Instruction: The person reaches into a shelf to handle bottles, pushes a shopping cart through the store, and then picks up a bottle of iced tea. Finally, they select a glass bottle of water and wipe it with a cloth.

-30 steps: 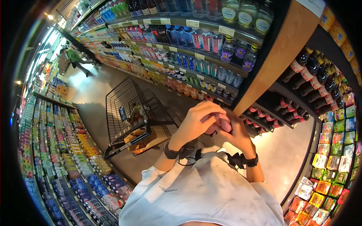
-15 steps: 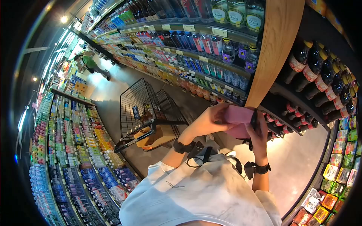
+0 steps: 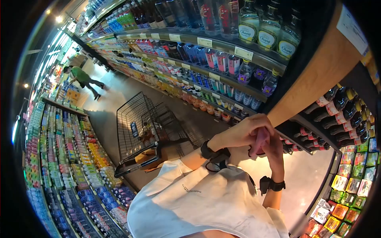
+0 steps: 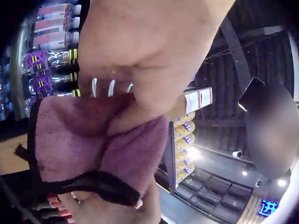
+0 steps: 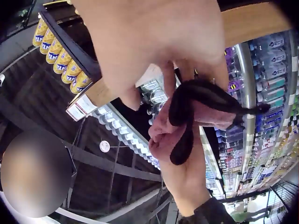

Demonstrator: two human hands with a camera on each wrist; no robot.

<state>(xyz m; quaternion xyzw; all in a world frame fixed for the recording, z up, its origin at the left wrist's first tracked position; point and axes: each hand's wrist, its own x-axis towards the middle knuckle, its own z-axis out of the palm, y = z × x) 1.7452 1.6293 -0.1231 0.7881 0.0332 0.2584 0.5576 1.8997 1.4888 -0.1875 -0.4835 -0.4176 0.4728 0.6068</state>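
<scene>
A mauve cloth pouch or folded cloth (image 3: 260, 141) with black edging is between both hands in front of the chest. My left hand (image 3: 248, 131) grips it from above; in the left wrist view, that hand's thumb presses into the cloth (image 4: 70, 140), its other fingers partly hidden behind. From the other side my right hand (image 3: 274, 152) holds it. The right wrist view has the right hand (image 5: 154, 42) over the bunched cloth (image 5: 161, 133), black trim hanging in loops, with the left hand (image 5: 187, 179) below it.
A black wire cart (image 3: 137, 123) holding bottles and a brown bag stands to the left. Drink shelves (image 3: 178, 37) run ahead, with a wooden post (image 3: 313, 83) at their right end. Another shelf (image 3: 71, 158) lines the left. Someone in green (image 3: 81, 75) is farther down the aisle.
The cloth, spread wide half a second ago, is now narrower and bunched between the hands. The left hand has moved over its top. The person in green has shifted in view.
</scene>
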